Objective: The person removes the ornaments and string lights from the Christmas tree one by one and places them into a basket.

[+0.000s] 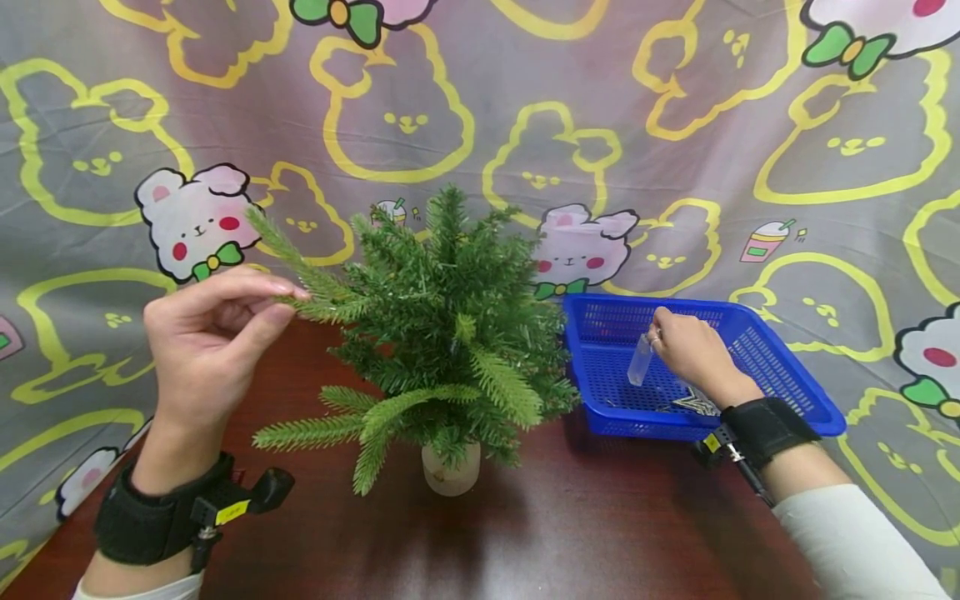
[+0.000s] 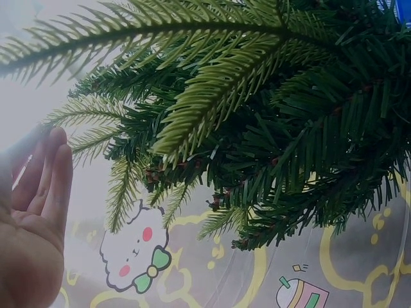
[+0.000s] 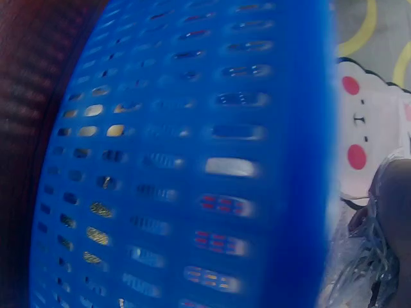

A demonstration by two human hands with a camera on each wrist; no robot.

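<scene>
A small artificial fir tree (image 1: 450, 283) with light-green and dark-green sprigs stands on a pale round base (image 1: 452, 471). At its left side, my left hand (image 1: 210, 342) pinches a light-green sprig (image 1: 303, 300) between thumb and fingers. Over the blue basket (image 1: 630, 423), my right hand (image 1: 693, 354) grips the top of a small clear strip-like piece (image 1: 639, 362), which hangs down from the fingers. Crinkled clear plastic (image 3: 359, 269) shows by those fingers in the right wrist view. What the piece is, I cannot tell.
The basket has slotted walls and holds some thin silvery pieces (image 1: 697, 404) and other small things, partly hidden by my right arm. Both stand on a dark red-brown table (image 1: 517, 533). Behind hangs a grey cloth (image 1: 480, 92) with yellow cartoon outlines.
</scene>
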